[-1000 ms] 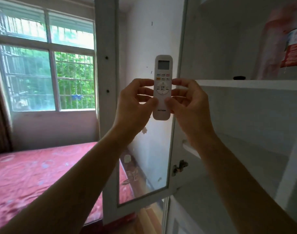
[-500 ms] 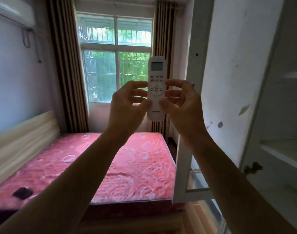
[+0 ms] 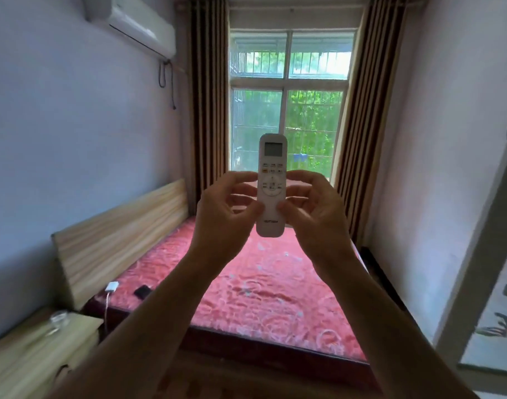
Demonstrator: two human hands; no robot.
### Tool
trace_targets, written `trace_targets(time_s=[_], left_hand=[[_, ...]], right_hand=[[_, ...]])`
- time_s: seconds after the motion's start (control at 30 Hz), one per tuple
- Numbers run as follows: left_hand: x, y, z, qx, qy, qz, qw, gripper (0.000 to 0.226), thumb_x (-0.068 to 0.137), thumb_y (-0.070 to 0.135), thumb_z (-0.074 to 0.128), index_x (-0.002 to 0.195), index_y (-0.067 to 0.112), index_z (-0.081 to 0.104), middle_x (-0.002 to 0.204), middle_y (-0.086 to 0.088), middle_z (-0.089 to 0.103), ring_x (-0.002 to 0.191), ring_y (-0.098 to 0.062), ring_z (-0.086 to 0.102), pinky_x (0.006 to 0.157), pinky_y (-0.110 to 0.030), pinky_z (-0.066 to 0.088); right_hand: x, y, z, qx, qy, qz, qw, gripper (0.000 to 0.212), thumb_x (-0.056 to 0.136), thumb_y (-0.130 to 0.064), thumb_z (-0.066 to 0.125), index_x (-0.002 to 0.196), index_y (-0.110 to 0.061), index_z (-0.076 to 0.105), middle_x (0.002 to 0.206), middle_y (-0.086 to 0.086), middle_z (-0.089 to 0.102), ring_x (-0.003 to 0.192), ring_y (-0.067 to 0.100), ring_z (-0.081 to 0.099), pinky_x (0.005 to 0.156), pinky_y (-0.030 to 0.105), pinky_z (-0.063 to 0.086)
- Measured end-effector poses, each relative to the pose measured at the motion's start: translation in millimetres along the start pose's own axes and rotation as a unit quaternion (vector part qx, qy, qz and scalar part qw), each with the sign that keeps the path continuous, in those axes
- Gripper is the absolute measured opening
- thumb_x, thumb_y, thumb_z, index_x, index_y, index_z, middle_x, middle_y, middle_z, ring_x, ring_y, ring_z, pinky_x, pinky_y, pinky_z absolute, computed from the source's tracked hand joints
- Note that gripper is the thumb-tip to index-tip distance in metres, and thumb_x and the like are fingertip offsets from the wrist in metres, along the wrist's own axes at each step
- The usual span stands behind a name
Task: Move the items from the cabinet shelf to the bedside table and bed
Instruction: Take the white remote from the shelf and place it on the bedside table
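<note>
I hold a white air-conditioner remote point(image 3: 272, 168) upright in front of me, screen at the top and buttons facing me. My left hand point(image 3: 220, 223) grips its left edge and my right hand point(image 3: 318, 223) grips its right edge, thumbs on the lower front. Below and behind it lies the bed point(image 3: 275, 298) with a red patterned cover. The wooden bedside table point(image 3: 30, 355) stands at the lower left. The cabinet shelf is out of view; only the cabinet door's edge point(image 3: 477, 269) shows at the right.
A black flat object point(image 3: 142, 291) and a white charger with cable point(image 3: 111, 287) lie on the bed's near-left corner. A clear glass item point(image 3: 57, 318) sits on the bedside table. An air conditioner point(image 3: 131, 24) hangs upper left; window and brown curtains stand behind.
My view has swung left from the cabinet to the bed and bedside table. Both hands have kept their grip on the remote, now lower in the view.
</note>
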State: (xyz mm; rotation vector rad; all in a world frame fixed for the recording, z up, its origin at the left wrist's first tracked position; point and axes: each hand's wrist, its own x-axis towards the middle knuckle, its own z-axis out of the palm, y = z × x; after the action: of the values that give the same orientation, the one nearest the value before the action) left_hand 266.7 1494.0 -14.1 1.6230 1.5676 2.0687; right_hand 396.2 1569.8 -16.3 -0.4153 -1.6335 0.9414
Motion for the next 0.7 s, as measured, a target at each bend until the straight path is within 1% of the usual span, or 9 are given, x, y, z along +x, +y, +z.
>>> trace_targets(time_s=[0.07, 0.2, 0.27, 0.33, 0.4, 0.43, 0.47, 0.57, 0.7], left_hand=[[3, -18, -25, 0.031, 0.02, -0.012, 0.999, 0.034, 0.085, 0.014, 0.076, 0.114, 0.024, 0.064, 0.1, 0.008, 0.072, 0.086, -0.001, 0.068, 0.068, -0.015, 0.058], [14, -52, -71, 0.087, 0.065, -0.027, 0.994, 0.035, 0.084, 0.018, 0.077, 0.116, 0.022, 0.065, 0.101, 0.009, 0.073, 0.088, -0.006, 0.07, 0.071, -0.018, 0.059], [23, -70, -91, 0.108, 0.082, -0.033, 0.99, 0.035, 0.084, 0.016, 0.077, 0.117, 0.021, 0.065, 0.101, 0.008, 0.073, 0.089, -0.007, 0.07, 0.072, -0.019, 0.059], [36, -89, -110, 0.13, 0.1, -0.039, 0.986, 0.035, 0.084, 0.015, 0.077, 0.117, 0.021, 0.065, 0.102, 0.008, 0.073, 0.089, -0.008, 0.07, 0.071, -0.018, 0.059], [49, -107, -126, 0.147, 0.12, -0.042, 0.981, 0.036, 0.084, 0.014, 0.077, 0.118, 0.02, 0.065, 0.104, 0.006, 0.074, 0.09, -0.009, 0.07, 0.071, -0.019, 0.06], [57, -115, -134, 0.156, 0.13, -0.043, 0.978, 0.036, 0.084, 0.014, 0.077, 0.117, 0.02, 0.066, 0.104, 0.006, 0.074, 0.09, -0.009, 0.07, 0.072, -0.02, 0.06], [65, -125, -142, 0.165, 0.14, -0.044, 0.975, 0.035, 0.084, 0.013, 0.077, 0.117, 0.021, 0.065, 0.104, 0.007, 0.073, 0.089, -0.009, 0.07, 0.072, -0.02, 0.06], [84, -150, -163, 0.174, 0.175, -0.05, 0.968, 0.034, 0.085, 0.009, 0.076, 0.114, 0.023, 0.065, 0.101, 0.01, 0.073, 0.088, -0.006, 0.07, 0.071, -0.018, 0.059], [103, -186, -192, 0.183, 0.222, -0.076, 0.955, 0.035, 0.085, 0.004, 0.073, 0.115, 0.019, 0.067, 0.099, 0.004, 0.075, 0.086, -0.01, 0.071, 0.073, -0.027, 0.062]], right_hand=[[3, 13, 31, 0.016, -0.025, 0.011, 1.0, 0.036, 0.086, -0.002, 0.072, 0.117, -0.017, 0.061, 0.104, 0.007, 0.072, 0.098, 0.026, 0.071, 0.083, 0.052, 0.062], [17, 43, 93, 0.042, -0.067, 0.019, 0.997, 0.037, 0.087, -0.006, 0.074, 0.12, -0.015, 0.06, 0.108, 0.009, 0.072, 0.102, 0.028, 0.07, 0.085, 0.051, 0.062], [28, 58, 123, 0.056, -0.086, 0.019, 0.995, 0.037, 0.087, -0.007, 0.074, 0.121, -0.015, 0.059, 0.109, 0.008, 0.072, 0.102, 0.026, 0.07, 0.084, 0.045, 0.063], [42, 74, 151, 0.07, -0.107, 0.018, 0.992, 0.037, 0.087, -0.007, 0.074, 0.121, -0.015, 0.059, 0.109, 0.007, 0.071, 0.1, 0.022, 0.069, 0.081, 0.037, 0.063], [58, 87, 176, 0.082, -0.128, 0.019, 0.988, 0.036, 0.088, -0.007, 0.074, 0.119, -0.018, 0.059, 0.107, 0.003, 0.07, 0.099, 0.017, 0.069, 0.076, 0.029, 0.063], [67, 94, 189, 0.093, -0.14, 0.018, 0.986, 0.036, 0.088, -0.007, 0.074, 0.117, -0.021, 0.059, 0.105, 0.001, 0.07, 0.098, 0.016, 0.069, 0.076, 0.029, 0.063], [76, 103, 204, 0.103, -0.15, 0.017, 0.983, 0.036, 0.087, -0.006, 0.074, 0.115, -0.024, 0.06, 0.103, 0.0, 0.069, 0.097, 0.016, 0.069, 0.077, 0.03, 0.063], [99, 123, 241, 0.127, -0.174, 0.025, 0.976, 0.038, 0.086, -0.004, 0.074, 0.111, -0.029, 0.061, 0.097, -0.002, 0.069, 0.096, 0.017, 0.07, 0.082, 0.041, 0.064], [123, 152, 290, 0.162, -0.218, 0.05, 0.961, 0.037, 0.086, 0.0, 0.072, 0.116, -0.02, 0.063, 0.098, 0.003, 0.07, 0.096, 0.024, 0.07, 0.084, 0.051, 0.061]])
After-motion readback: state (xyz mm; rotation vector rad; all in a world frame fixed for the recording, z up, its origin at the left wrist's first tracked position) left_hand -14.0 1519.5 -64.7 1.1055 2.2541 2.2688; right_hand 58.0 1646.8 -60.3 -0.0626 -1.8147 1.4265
